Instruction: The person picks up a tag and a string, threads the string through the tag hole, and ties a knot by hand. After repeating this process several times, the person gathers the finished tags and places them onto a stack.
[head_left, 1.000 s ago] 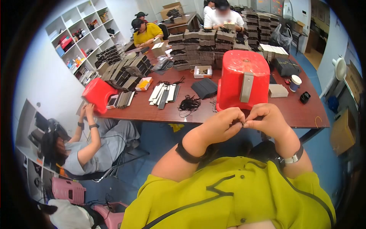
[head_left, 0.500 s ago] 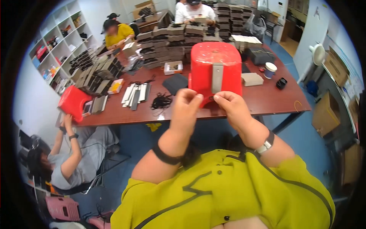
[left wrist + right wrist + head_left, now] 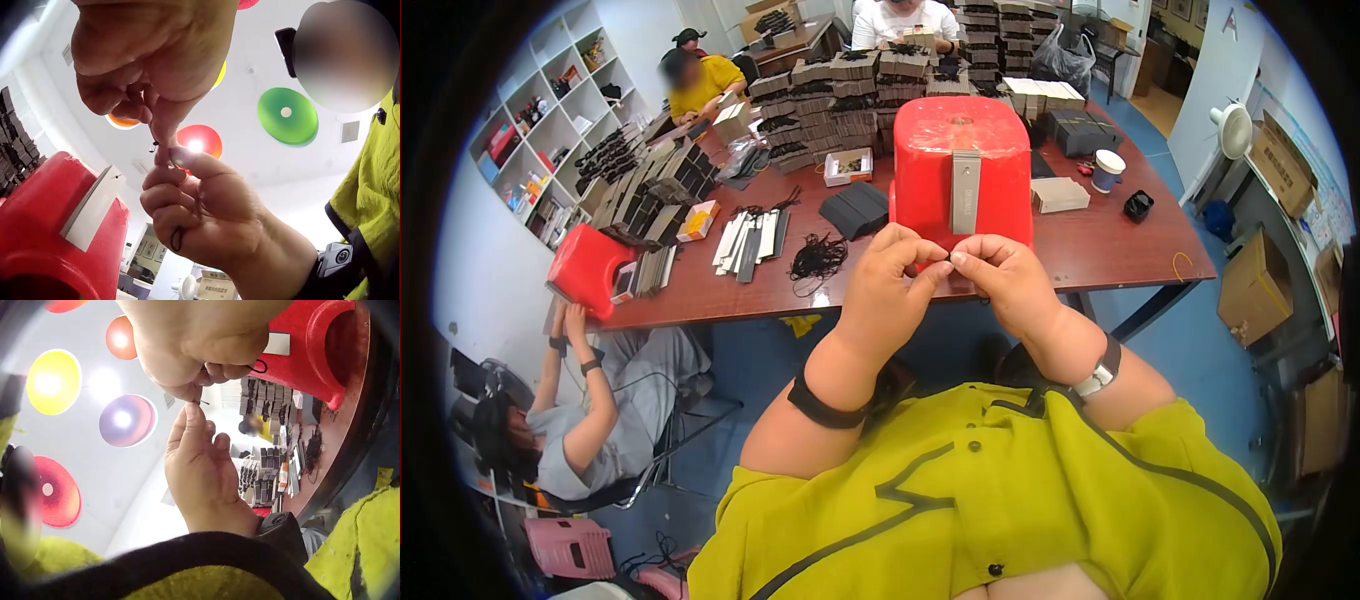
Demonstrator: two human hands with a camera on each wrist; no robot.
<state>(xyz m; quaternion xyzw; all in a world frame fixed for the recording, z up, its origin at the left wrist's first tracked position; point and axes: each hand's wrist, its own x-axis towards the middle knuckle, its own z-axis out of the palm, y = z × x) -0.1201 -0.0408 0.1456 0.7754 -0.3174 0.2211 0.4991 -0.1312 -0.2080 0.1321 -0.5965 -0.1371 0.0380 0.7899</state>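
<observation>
Both hands meet at their fingertips in front of an upturned red plastic stool (image 3: 920,200). My left hand (image 3: 890,285) pinches a small dark end (image 3: 205,402) of thin black cord between thumb and index finger. Opposite it, my right hand (image 3: 1012,285) pinches the same cord, its other fingers curled. A loop of the black cord (image 3: 177,239) pokes out from the right hand's curled fingers. Most of the cord is hidden inside the hands. Grey printed card strips (image 3: 965,195) stand against the stool's near side.
A tangle of black cords (image 3: 818,260), white and dark strips (image 3: 745,245) and a dark stack (image 3: 855,208) lie left of the stool. Right of it are a pale card stack (image 3: 1060,195) and paper cup (image 3: 1108,170). Another person (image 3: 600,420) sits at left.
The hands were together lower right of the stool, then parted slightly in front of it, and now their fingertips meet again. The head view has shifted, moving the scene left.
</observation>
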